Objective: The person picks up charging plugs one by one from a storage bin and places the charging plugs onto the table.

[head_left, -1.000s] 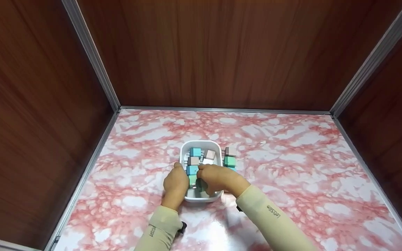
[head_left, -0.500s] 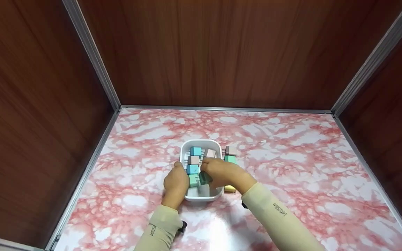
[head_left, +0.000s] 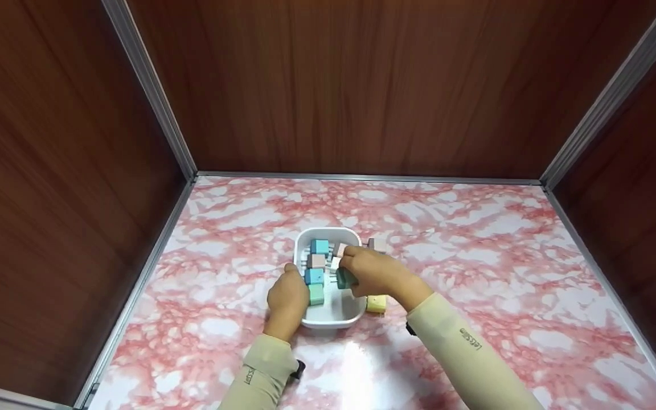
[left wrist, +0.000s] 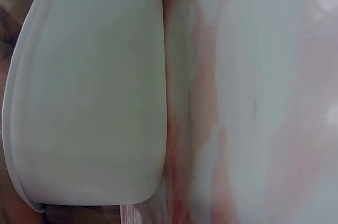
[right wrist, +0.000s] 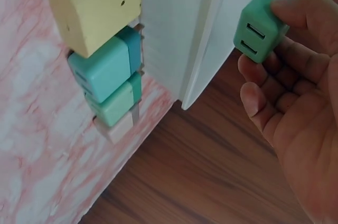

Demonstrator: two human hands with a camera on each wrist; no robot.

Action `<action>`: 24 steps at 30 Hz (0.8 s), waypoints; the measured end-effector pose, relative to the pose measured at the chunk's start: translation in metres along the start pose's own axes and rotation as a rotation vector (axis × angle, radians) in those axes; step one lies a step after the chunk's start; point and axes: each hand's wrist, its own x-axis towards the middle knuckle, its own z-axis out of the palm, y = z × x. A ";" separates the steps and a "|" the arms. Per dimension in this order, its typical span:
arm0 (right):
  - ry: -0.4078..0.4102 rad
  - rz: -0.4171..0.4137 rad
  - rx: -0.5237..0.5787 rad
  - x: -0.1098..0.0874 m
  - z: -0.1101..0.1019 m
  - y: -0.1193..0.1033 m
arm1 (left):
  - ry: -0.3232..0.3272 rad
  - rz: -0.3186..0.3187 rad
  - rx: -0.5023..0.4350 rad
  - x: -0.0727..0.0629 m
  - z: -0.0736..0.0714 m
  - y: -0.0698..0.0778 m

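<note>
My right hand [head_left: 374, 272] pinches a green USB charger [right wrist: 260, 23] between thumb and fingers, over the right side of a white plastic bin [head_left: 328, 325]. Two port slots face the right wrist camera. My left hand [head_left: 287, 297] grips the bin's left rim, and the left wrist view shows mostly the bin's outer wall [left wrist: 95, 86]. Inside, a left column holds a blue charger [head_left: 320, 246], a pink charger [head_left: 316, 261], another blue charger [head_left: 314, 277] and a green charger [head_left: 316, 295]. A white charger [head_left: 335, 263] and a second pink one lie beside them, partly behind my right hand.
Along the bin's right outer side stand a yellow charger [right wrist: 100, 10], a turquoise charger [right wrist: 103, 68], a light green charger [right wrist: 116, 101] and a pale pink charger [right wrist: 117, 128] on the marbled tabletop [head_left: 476, 256]. Brown wood-grain panels [head_left: 333, 85] enclose the back and sides.
My right hand has moved toward the back right, carrying the green charger with it. The yellow charger has come into sight beside the bin. My left hand stays at the rim.
</note>
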 end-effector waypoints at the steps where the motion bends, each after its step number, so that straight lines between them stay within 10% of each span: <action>1: 0.004 0.001 0.005 -0.001 -0.001 0.001 | 0.003 0.002 -0.001 0.000 0.000 0.000; 24: 0.051 0.073 0.060 -0.029 -0.006 0.028 | -0.031 0.010 0.002 0.001 -0.001 -0.001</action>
